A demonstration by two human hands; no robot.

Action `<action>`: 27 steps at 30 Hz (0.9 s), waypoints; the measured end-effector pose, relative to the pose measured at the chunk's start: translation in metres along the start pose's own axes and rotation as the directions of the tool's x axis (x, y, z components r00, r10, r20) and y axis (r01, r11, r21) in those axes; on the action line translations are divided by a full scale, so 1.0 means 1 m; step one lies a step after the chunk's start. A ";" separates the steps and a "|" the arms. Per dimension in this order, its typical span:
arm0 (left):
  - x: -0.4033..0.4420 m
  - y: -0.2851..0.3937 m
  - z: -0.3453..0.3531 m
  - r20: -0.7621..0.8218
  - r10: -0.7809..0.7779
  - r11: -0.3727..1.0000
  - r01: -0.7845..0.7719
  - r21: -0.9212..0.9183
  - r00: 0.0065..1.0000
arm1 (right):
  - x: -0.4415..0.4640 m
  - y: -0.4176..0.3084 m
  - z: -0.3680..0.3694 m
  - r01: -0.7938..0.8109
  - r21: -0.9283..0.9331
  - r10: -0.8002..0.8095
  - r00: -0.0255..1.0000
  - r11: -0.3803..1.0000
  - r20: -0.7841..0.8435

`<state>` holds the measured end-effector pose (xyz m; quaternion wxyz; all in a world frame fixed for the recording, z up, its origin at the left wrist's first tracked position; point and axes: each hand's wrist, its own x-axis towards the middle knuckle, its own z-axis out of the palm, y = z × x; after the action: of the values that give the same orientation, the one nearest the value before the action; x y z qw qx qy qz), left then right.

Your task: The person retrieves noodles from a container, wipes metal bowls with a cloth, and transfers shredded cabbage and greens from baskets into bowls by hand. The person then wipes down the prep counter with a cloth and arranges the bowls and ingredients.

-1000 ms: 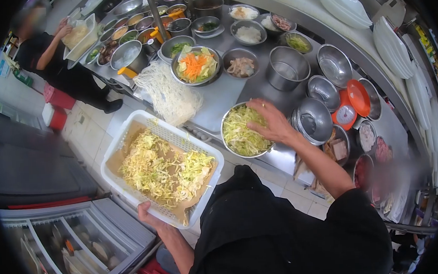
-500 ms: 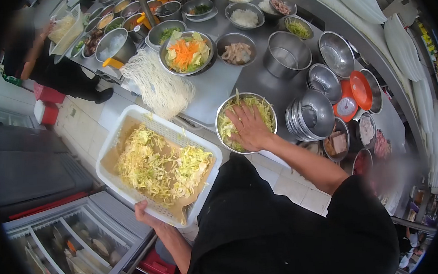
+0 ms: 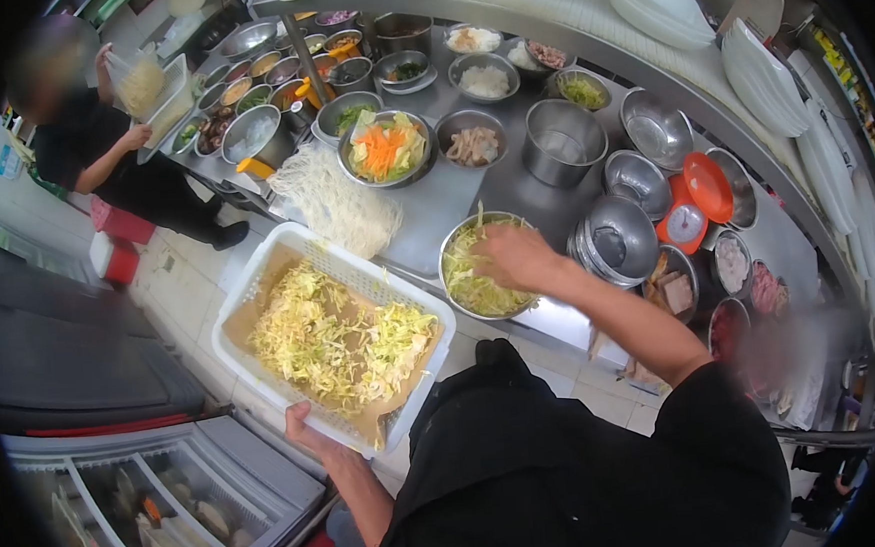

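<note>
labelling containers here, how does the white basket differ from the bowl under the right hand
The basket is rectangular white plastic with pierced walls; the bowl is round metal. The left hand holds the basket, while the bowl sits at the counter's edge. Both contain pale yellow-green shreds.

- Stainless-steel counter [image 3: 511,191]: bears metal bowl [image 3: 355,174] topped with shredded carrot, pale noodles [image 3: 338,204], deep metal pot [image 3: 564,155], stacked metal bowls [image 3: 618,244], orange dial scale [image 3: 682,226].
- Raised shelf [image 3: 502,11]: supports white plates [image 3: 654,10].
- Tiled floor [image 3: 171,262]: supports red-and-white container [image 3: 114,257].
</note>
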<state>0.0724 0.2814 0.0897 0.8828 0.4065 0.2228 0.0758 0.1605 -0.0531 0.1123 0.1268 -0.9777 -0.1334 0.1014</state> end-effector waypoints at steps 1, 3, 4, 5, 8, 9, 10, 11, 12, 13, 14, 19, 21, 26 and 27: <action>0.000 -0.001 -0.003 -0.002 0.004 1.000 -0.004 0.007 1.000 | 0.000 0.000 -0.015 -0.007 0.062 0.006 1.000 0.998 0.020; 0.000 -0.001 -0.006 -0.044 0.020 1.000 -0.019 0.008 0.999 | 0.001 0.009 -0.017 0.039 0.162 -0.026 0.997 0.986 -0.077; -0.003 -0.001 -0.004 -0.046 0.022 1.000 -0.022 0.013 0.999 | 0.002 0.012 -0.018 0.041 0.167 -0.028 0.997 0.985 -0.078; -0.006 0.000 0.000 -0.046 0.020 1.000 -0.020 0.003 0.999 | 0.004 0.015 -0.021 -0.034 0.165 0.031 0.999 0.986 0.019; -0.008 0.000 0.007 -0.034 0.024 0.999 -0.025 -0.030 0.999 | 0.012 0.022 -0.018 -0.027 0.155 0.030 0.999 0.988 -0.018; -0.010 0.001 0.006 -0.012 0.018 0.999 -0.019 -0.046 1.000 | 0.013 0.025 -0.011 0.038 0.152 -0.015 0.988 0.988 -0.151; -0.008 -0.001 0.002 -0.029 0.029 0.999 -0.030 -0.043 0.999 | 0.016 0.033 0.001 0.055 0.158 -0.033 0.989 0.986 -0.143; -0.003 -0.004 -0.007 -0.011 0.009 0.999 -0.010 -0.047 1.000 | 0.022 0.044 0.018 0.108 0.148 -0.071 0.969 0.983 -0.237; 0.001 -0.003 -0.016 0.001 -0.002 0.999 0.002 -0.050 1.000 | 0.028 0.051 0.030 0.169 0.137 -0.115 0.937 0.976 -0.329; 0.000 -0.003 -0.016 -0.001 0.007 0.999 -0.007 -0.052 1.000 | 0.028 0.056 0.039 0.152 0.150 -0.103 0.951 0.977 -0.290; 0.000 -0.002 -0.016 -0.033 0.042 0.998 -0.044 -0.055 0.999 | 0.027 0.057 0.047 0.135 0.155 -0.093 0.963 0.979 -0.251; -0.009 0.007 -0.014 0.033 0.090 0.994 -0.088 -0.067 0.995 | -0.005 0.024 0.006 0.001 0.149 0.035 0.971 0.989 -0.239; -0.010 0.007 -0.017 0.060 0.113 0.992 -0.110 -0.056 0.992 | -0.013 0.003 -0.012 0.045 0.190 0.020 0.945 0.981 -0.326; -0.005 0.007 -0.009 0.047 0.096 0.990 -0.090 -0.113 0.994 | 0.000 -0.065 -0.033 0.319 0.335 -0.090 0.830 0.887 -0.550; 0.001 0.007 -0.013 0.051 0.092 0.990 -0.086 -0.113 0.994 | 0.003 -0.085 -0.036 0.381 0.353 -0.123 0.809 0.855 -0.575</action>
<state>0.0673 0.2951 0.0871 0.9056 0.3685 0.1751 0.1158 0.1520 0.0191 0.1687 0.3951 -0.8821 -0.1976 -0.1637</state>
